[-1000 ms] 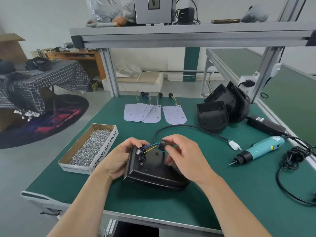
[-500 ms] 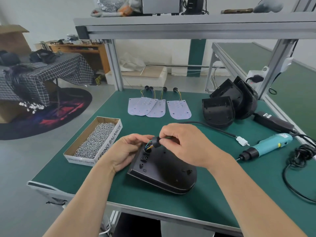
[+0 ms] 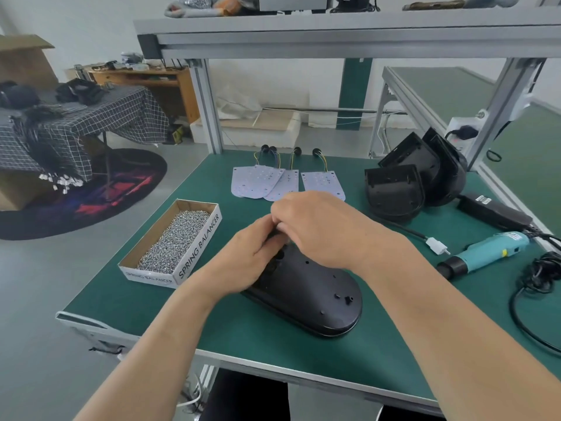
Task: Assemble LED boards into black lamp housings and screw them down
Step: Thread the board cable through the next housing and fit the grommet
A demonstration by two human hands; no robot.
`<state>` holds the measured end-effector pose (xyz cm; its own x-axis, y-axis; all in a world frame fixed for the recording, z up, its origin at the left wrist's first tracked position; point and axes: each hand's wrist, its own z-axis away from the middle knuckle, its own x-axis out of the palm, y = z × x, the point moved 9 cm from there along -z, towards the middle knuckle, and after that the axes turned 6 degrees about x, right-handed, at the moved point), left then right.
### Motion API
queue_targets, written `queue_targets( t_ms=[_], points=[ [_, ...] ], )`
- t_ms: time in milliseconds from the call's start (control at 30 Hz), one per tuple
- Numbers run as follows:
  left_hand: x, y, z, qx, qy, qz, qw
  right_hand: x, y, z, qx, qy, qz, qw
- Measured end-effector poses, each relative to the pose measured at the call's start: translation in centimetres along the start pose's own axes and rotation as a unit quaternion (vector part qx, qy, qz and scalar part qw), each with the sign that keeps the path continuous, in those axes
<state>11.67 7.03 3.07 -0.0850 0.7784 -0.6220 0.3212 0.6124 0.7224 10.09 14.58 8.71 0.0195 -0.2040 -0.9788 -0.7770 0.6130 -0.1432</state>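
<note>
A green table (image 3: 273, 344) fills the middle of the head view, under a grey metal shelf frame (image 3: 334, 34) that spans the top. At left centre stands an open cardboard box (image 3: 198, 247), heaped with small shiny screws (image 3: 176, 238). Above centre lie flat pale LED boards (image 3: 255, 182), rounded at the near end, overlapping, with thin yellow wires running to black knobs at the table's far edge. At upper right spare housings (image 3: 394, 189) lean together, matte black with curved shells. Right of centre a teal screwdriver (image 3: 491, 253) lies on its side, a black adapter (image 3: 491, 211) just above it, and a black cable ends in a white plug (image 3: 437, 246). The housing (image 3: 312, 290) being worked on lies at the centre of the frame on the table, smooth, black and oval, dotted with small holes and studs. Both hands meet over its upper left end and hide it. The left hand (image 3: 246, 256) curls its fingers around that end. The right hand (image 3: 321, 229) arches over from the right, fingers bent down against the left thumb; whether it pinches anything cannot be told, since its own back covers the fingertips.
</note>
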Motion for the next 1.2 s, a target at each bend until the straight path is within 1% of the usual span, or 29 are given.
queue_targets(
  t_ms=[67, 267, 433, 500, 567, 667, 733, 833, 933, 1033, 1133, 1200],
  points=[
    [0.5, -0.5, 0.2, -0.014, 0.001, 0.011, 1.000, -0.5, -0.3, 0.2, -0.008, 0.012, 0.022, 1.000],
    [1.8, -2.3, 0.6, -0.058, -0.035, 0.050, 0.996, -1.8, -0.9, 0.7, -0.015, 0.043, 0.042, 0.998],
    [1.9, -3.1, 0.8, -0.069, -0.041, 0.071, 0.994, -3.1, -1.0, 1.4, -0.010, 0.079, 0.055, 0.995],
    [1.6, -3.4, 0.9, -0.074, -0.031, 0.062, 0.995, -3.5, -1.1, 1.7, -0.009, 0.087, 0.055, 0.995],
    [0.9, -3.4, 1.0, -0.074, 0.001, 0.060, 0.995, -3.8, -0.9, 1.9, -0.010, 0.100, 0.043, 0.994],
    [0.0, -2.3, 0.7, -0.055, 0.046, 0.141, 0.987, -4.8, -0.2, 2.8, -0.004, 0.139, -0.013, 0.990],
    [-0.5, -1.6, 0.2, -0.048, 0.060, 0.172, 0.982, -5.6, 1.0, 3.6, 0.019, 0.170, -0.052, 0.984],
    [-0.7, -0.5, -0.3, -0.049, 0.066, 0.180, 0.980, -5.8, 2.4, 4.7, 0.039, 0.162, -0.037, 0.985],
    [-1.0, 1.1, -0.8, -0.038, 0.067, 0.105, 0.992, -4.9, 2.3, 5.1, 0.040, 0.117, -0.018, 0.992],
    [-1.0, 3.1, -1.4, -0.022, 0.067, 0.013, 0.997, -3.0, 2.4, 4.9, 0.085, 0.068, -0.047, 0.993],
    [-1.1, 4.4, -1.8, -0.035, 0.079, -0.075, 0.993, -1.7, 3.1, 5.0, 0.117, 0.079, -0.051, 0.989],
    [-1.5, 5.2, -1.9, -0.043, 0.092, -0.129, 0.986, -1.7, 3.4, 5.2, 0.117, 0.109, -0.079, 0.984]
  ],
)
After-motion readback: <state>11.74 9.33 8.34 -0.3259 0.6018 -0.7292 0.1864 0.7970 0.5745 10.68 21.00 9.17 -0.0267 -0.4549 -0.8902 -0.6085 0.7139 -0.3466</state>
